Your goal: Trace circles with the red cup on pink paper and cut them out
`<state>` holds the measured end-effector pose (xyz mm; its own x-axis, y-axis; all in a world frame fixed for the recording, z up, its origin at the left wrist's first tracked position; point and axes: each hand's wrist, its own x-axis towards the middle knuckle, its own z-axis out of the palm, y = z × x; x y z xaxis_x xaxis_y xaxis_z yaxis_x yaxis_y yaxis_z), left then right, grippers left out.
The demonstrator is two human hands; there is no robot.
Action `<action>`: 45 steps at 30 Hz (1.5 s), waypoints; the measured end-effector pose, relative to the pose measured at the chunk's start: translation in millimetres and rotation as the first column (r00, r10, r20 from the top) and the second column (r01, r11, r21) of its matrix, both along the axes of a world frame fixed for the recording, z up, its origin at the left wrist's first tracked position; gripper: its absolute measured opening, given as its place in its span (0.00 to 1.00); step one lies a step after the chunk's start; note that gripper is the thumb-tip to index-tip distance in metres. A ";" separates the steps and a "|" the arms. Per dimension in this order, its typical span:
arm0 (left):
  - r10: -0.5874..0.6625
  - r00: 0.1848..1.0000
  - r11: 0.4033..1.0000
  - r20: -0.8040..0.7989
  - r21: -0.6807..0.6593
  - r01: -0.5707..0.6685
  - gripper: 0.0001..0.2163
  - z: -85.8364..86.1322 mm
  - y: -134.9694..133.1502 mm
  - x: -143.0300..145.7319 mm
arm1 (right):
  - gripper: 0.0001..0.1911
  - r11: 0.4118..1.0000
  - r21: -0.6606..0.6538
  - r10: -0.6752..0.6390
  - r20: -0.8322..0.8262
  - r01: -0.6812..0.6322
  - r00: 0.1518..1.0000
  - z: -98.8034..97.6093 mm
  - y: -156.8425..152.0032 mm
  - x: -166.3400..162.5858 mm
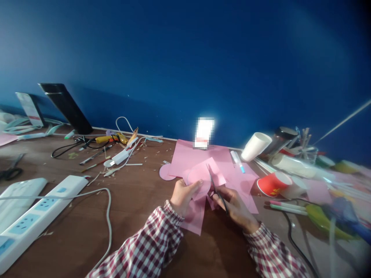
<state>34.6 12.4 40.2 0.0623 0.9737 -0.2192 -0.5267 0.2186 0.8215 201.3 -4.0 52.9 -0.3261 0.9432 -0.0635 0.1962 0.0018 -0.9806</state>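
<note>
My left hand (183, 195) pinches a piece of pink paper (215, 169), its thumb on top and the other fingers underneath. The part near the thumb has a rounded edge. My right hand (236, 207) is closed around the handles of a pair of scissors (213, 183). The blades point away from me and meet the right side of the held paper. Below the hands lies another pink sheet (195, 226). A pink paper circle (166, 172) rests left of a larger pink sheet (182, 156) at the back.
A lit screen (203, 133), blurred out, stands against the blue wall. White cups (256, 146), a red cup (272, 185) and a blue-tipped marker (237, 161) are on the right. A power strip (66, 193), cords and black scissors (11, 172) lie on the left.
</note>
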 end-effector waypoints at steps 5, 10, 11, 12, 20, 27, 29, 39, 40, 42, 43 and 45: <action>0.004 1.000 1.000 0.025 -0.009 -0.004 0.13 -0.1 -0.6 1.6 | 0.16 1.000 0.015 0.001 0.014 -0.001 1.000 -3.4 0.8 1.1; -0.006 1.000 1.000 0.027 -0.011 0.006 0.15 -1.1 -0.8 1.6 | 0.18 0.999 0.051 -0.005 0.053 0.002 0.999 -6.2 1.6 2.9; -0.008 1.000 1.000 0.029 -0.009 0.008 0.15 -1.5 -0.7 1.5 | 0.18 0.999 0.054 -0.007 0.057 0.004 0.998 -6.2 1.7 3.2; -0.007 0.999 1.000 0.031 -0.008 0.008 0.15 -1.9 -0.6 1.4 | 0.18 0.998 0.055 -0.008 0.060 0.005 0.998 -6.1 1.8 3.5; -0.003 1.000 1.000 0.010 -0.012 0.003 0.15 -3.7 0.4 0.8 | 0.19 0.999 0.041 -0.002 0.057 0.000 0.998 -7.8 2.1 5.3; 0.004 1.000 1.000 0.027 -0.004 -0.004 0.13 1.4 -0.6 0.9 | 0.17 0.999 0.047 -0.008 0.084 0.004 0.996 -4.9 3.3 6.7; 0.005 0.999 1.000 0.033 -0.002 -0.005 0.13 2.2 -1.1 1.0 | 0.17 0.999 0.049 -0.008 0.075 0.004 0.997 -4.7 3.6 7.1; 0.063 0.998 0.998 0.002 -0.009 -0.063 0.15 1.0 1.6 1.5 | 0.17 0.999 0.032 -0.019 0.047 0.018 0.999 -4.6 2.6 5.2; 0.070 0.998 0.997 -0.009 -0.012 -0.070 0.15 0.5 2.2 1.4 | 0.18 1.000 0.025 -0.019 0.042 0.018 0.999 -4.8 2.6 4.9; 0.072 0.997 0.997 -0.027 -0.017 -0.072 0.14 -0.6 3.1 1.1 | 0.18 1.000 0.002 -0.019 0.040 0.019 0.999 -5.4 2.5 4.5; 0.072 0.997 0.997 -0.031 -0.019 -0.072 0.14 -0.9 3.2 0.9 | 0.19 1.000 -0.006 -0.019 0.041 0.019 0.999 -5.6 2.4 4.6; 0.071 0.997 0.997 -0.023 -0.021 -0.072 0.13 -0.7 2.9 0.8 | 0.19 1.000 -0.012 -0.016 0.040 0.016 0.999 -5.7 2.5 4.7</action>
